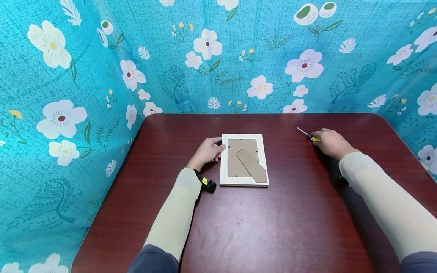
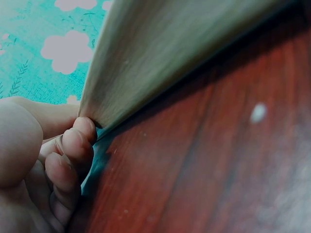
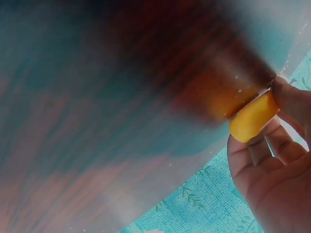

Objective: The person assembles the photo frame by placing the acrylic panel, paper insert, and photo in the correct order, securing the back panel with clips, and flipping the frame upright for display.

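A white photo frame (image 1: 224,167) lies back side up on the table, its brown backing board (image 1: 235,163) and slanted easel stand (image 1: 254,168) showing. My left hand (image 1: 207,151) pinches the left edge of the photo frame, thumb on top. In the left wrist view its fingertips (image 2: 80,145) meet the frame's side (image 2: 131,63). Off to the right, my right hand (image 1: 330,143) grips a screwdriver (image 1: 315,138) by its yellow and black handle, the metal shaft pointing to the back left. The right wrist view shows the yellow handle end (image 3: 255,116) between thumb and fingers, low over the tabletop.
The dark red wooden table (image 1: 246,227) has rounded back corners. A blue floral curtain (image 1: 239,57) hangs along its back and sides. A black wrist strap with a camera (image 1: 207,185) sits on the left wrist, beside the photo frame.
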Demonstrator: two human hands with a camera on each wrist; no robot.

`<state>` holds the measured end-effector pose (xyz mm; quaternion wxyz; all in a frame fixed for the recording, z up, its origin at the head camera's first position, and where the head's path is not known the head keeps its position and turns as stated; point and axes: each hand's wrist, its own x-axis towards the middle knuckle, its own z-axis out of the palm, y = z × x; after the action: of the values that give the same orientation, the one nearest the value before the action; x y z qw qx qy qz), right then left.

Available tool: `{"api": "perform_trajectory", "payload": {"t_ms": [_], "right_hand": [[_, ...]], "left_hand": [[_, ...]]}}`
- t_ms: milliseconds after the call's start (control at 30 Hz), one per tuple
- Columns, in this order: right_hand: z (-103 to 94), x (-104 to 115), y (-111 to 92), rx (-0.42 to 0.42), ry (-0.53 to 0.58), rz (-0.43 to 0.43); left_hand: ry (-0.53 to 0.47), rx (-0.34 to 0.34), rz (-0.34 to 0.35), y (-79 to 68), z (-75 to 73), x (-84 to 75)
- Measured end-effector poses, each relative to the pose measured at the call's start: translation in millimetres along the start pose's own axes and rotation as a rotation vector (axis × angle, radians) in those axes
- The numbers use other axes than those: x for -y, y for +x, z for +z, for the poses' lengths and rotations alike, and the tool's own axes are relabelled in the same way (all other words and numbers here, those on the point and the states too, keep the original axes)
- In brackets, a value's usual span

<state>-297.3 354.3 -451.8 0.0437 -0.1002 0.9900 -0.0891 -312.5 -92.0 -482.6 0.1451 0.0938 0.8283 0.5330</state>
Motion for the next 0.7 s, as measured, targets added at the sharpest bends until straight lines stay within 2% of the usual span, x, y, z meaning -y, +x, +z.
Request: {"api": "perform_trajectory", "payload": {"t_ms": [700], "right_hand": [[-2.8,0.1,-1.2,0.019,0.037,0.012]], "left_hand": [[-0.007,0.013,0.001,0.4,-0.1,0.6]]}}
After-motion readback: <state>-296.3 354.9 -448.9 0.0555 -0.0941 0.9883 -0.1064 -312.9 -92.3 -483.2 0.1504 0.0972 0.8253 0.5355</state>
